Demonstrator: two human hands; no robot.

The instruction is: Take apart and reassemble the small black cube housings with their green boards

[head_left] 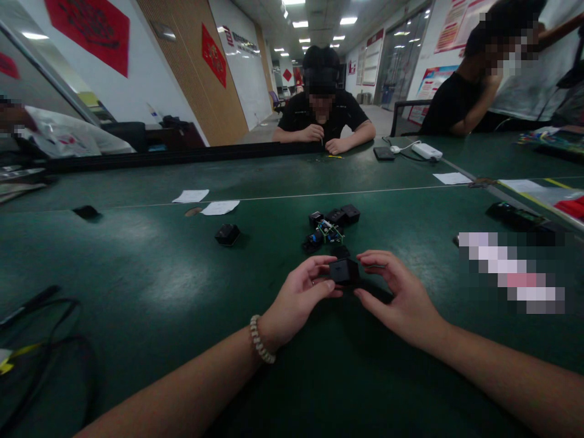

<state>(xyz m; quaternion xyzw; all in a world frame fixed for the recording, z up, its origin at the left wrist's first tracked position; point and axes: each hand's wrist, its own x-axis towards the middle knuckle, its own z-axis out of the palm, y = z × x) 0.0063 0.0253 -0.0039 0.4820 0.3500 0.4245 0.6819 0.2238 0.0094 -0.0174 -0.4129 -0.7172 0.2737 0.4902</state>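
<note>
Between my hands is a small black box-shaped case (344,271), held just above the green table (191,340). My left hand (305,286) grips its left side, thumb in front and fingers behind. On the other side, my right hand (396,291) is curved with thumb and fingers apart, close to the case's right edge but not closed on it. Just beyond lies a cluster of small circuit boards with blue parts (327,231), with several black box pieces (349,213) around it. Another black box piece (227,234) sits apart to the left.
Two paper slips (221,208) lie left of centre. Black cables (59,328) loop at the left edge. A white adapter (427,151) and a dark flat box (384,153) are at the far side, near a person (323,109) seated opposite. A long dark board (520,218) rests at right.
</note>
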